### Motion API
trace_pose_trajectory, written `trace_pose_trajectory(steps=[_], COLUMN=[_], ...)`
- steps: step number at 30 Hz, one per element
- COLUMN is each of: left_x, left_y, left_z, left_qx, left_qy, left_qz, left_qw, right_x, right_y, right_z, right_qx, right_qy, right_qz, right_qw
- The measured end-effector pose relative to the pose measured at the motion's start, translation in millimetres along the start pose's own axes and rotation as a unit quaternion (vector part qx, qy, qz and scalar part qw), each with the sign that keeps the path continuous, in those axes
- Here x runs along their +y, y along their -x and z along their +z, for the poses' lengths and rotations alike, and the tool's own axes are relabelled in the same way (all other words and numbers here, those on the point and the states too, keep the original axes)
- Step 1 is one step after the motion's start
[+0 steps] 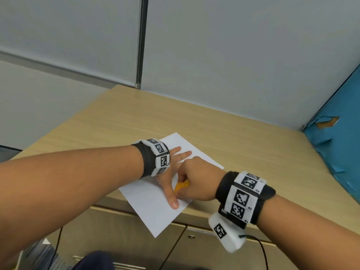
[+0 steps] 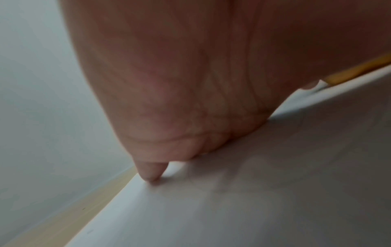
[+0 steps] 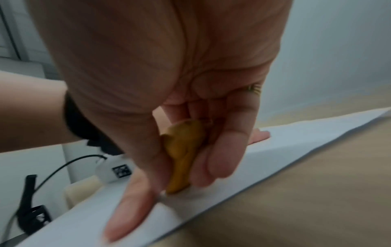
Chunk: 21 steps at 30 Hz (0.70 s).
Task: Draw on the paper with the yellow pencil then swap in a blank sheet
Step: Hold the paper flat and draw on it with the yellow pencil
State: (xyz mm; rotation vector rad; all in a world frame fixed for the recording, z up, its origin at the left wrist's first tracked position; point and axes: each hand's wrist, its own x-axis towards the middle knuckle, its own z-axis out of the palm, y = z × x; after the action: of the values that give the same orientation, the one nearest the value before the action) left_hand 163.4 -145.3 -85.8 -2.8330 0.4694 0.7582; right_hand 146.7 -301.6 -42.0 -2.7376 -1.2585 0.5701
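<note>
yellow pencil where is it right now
In the head view the yellow pencil is gripped in the right hand, over the paper, beside the flat left hand.

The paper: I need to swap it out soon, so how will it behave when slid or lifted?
The paper is one thin sheet, so probably light and floppy. Its near corner overhangs the table, likely an easy pinch point. The left hand presses it flat; freed, it may skid under the right hand.

Head view looks down from above; both wrist views skim the paper (image 1: pixel 153 211) closely.
</note>
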Motion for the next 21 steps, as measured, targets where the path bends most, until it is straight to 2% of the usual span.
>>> trace_pose_trajectory(steps=[2,4,6,8,10,12,17,21], left_x=[0,-1,-2,-2,-3,-3,0,1], left_y=[-1,-5,-5,-4,-4,-3,-3,10], left_z=[4,11,12,9,4,3,6,-2], left_qx=[0.008,0.021,0.024,0.015,0.007,-0.001,0.004,-0.030], left_qy=[0.002,0.014,0.012,0.001,-0.003,-0.001,-0.006,0.008], left_qz=[-0.005,-0.014,-0.018,-0.011,0.000,0.001,-0.024,-0.045], left_qw=[1.000,1.000,0.999,1.000,1.000,1.000,1.000,0.998], right_x=[16,39,45,30,11,5,32,29], right_y=[-10,-23,-29,-23,-12,-8,-23,-34], right_z=[-10,-21,-22,-16,-4,4,-19,-22], right_qx=[0.013,0.058,0.083,0.062,0.035,0.018,0.039,0.051], right_qy=[0.028,0.027,0.027,0.045,0.035,0.023,0.079,0.164], right_qz=[0.039,0.111,0.137,0.097,0.027,-0.003,0.078,0.097], right_qw=[0.999,0.992,0.987,0.992,0.998,1.000,0.993,0.980])
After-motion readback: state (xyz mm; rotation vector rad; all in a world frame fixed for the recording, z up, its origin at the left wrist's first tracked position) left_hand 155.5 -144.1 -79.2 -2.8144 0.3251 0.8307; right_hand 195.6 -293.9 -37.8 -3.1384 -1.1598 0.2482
